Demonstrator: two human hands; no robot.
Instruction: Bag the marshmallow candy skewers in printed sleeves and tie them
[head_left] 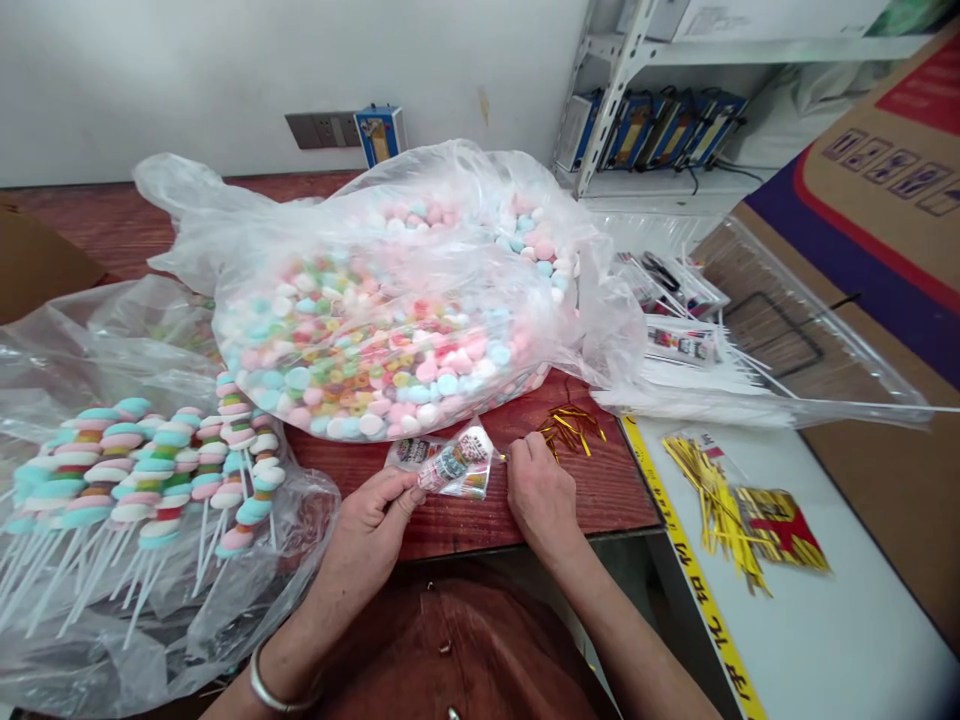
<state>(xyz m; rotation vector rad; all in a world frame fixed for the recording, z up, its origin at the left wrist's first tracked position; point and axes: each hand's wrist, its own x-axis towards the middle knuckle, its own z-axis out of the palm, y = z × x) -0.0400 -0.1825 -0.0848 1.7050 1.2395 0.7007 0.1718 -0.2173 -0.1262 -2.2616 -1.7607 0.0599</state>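
My left hand [384,515] is closed around a clear printed candy bag [456,460], holding it at a slant above the table; its contents are hard to make out. At the bag's right end, my right hand [544,490] is closed in a pinch, with a sliver of a gold twist tie [503,457] showing at the fingertips. Under the held bag lie more flat printed bags [409,452]. Loose gold twist ties [576,428] are scattered just beyond my right hand.
Marshmallow skewers [150,470] lie on plastic at the left. A large clear bag [390,340] of marshmallows and gummy rings fills the middle. White sticks [690,375] are at the right, above bundled gold ties [712,510]. A cardboard box [885,200] stands far right.
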